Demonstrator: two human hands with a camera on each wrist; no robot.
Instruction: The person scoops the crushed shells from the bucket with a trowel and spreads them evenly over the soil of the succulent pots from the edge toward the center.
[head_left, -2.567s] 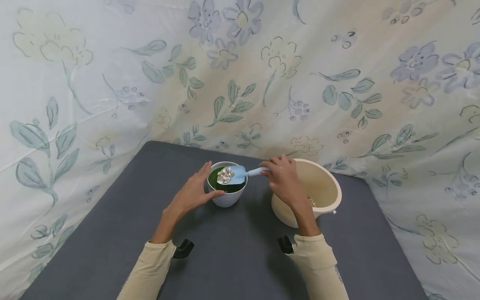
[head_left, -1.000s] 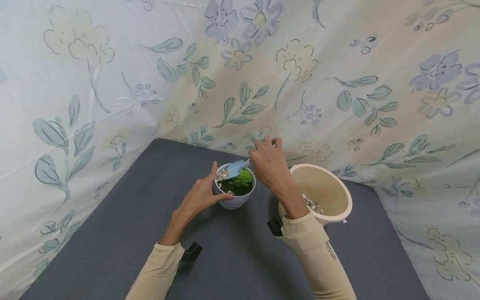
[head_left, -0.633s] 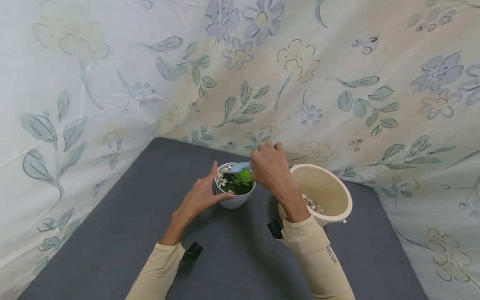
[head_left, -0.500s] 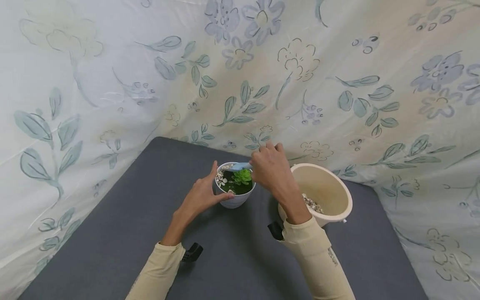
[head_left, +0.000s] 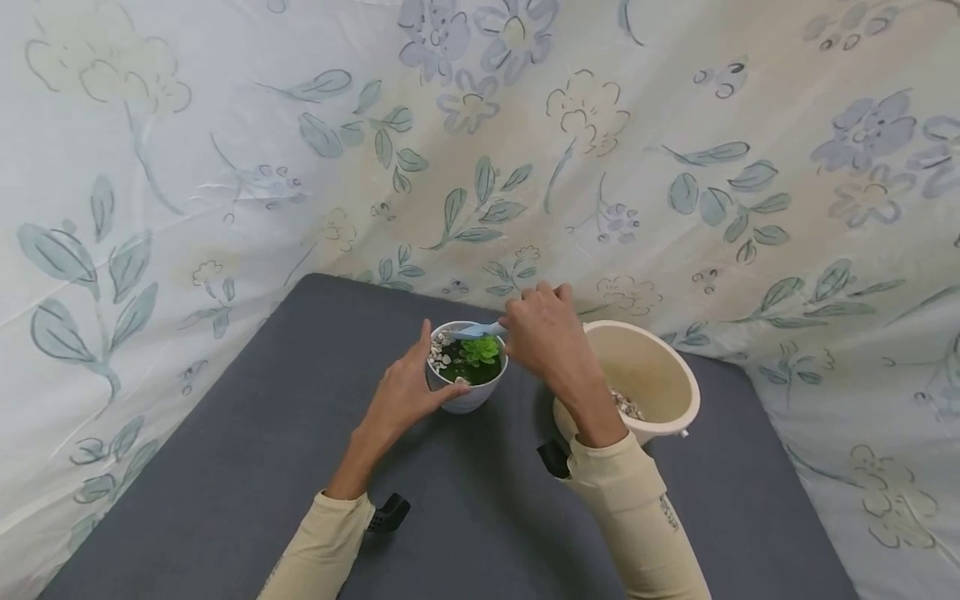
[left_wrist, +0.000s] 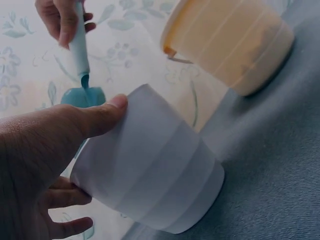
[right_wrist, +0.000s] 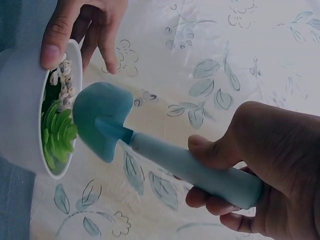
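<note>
A: From the head view, how is the white pot (head_left: 467, 392) kept steady?

B: It is gripped by the left hand (head_left: 401, 393); the blue scoop (head_left: 474, 330), grasped in the right hand (head_left: 546, 340), is held over its rim.

A: The left wrist view?

B: The thumb is pressed on the pot's wall; its contents are hidden.

A: The right wrist view?

B: The scoop (right_wrist: 102, 121) looks emptied beside the succulent (right_wrist: 57, 134); the cream bucket (head_left: 651, 379) is cut out.

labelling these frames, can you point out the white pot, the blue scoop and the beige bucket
white pot (left_wrist: 160, 185), left wrist view, side wall
blue scoop (right_wrist: 102, 112), right wrist view, back of blade
beige bucket (head_left: 678, 387), head view, rim
</note>
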